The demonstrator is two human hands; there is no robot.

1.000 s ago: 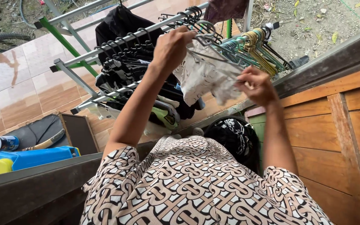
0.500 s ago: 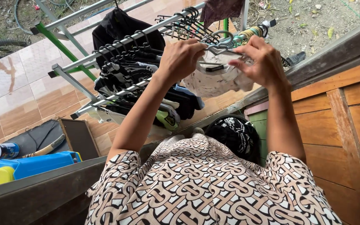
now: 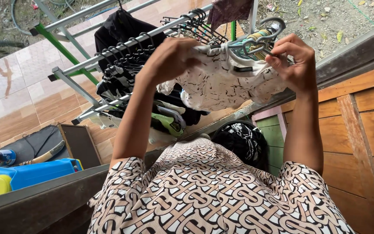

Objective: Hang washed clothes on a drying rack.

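Fingers of the left hand (image 3: 169, 58) and right hand (image 3: 293, 60) clench the top edge of a white black-marbled garment (image 3: 221, 84) at upper centre, stretched between them. Its long axis runs left to right, cloth hanging downward. A grey hanger (image 3: 256, 41) crosses its top; the hook end is partly hidden. A drying rack (image 3: 109, 56) stands behind.

White black-marbled garment (image 3: 221, 84), grey hanger (image 3: 256, 43), green-legged rack (image 3: 122, 45).
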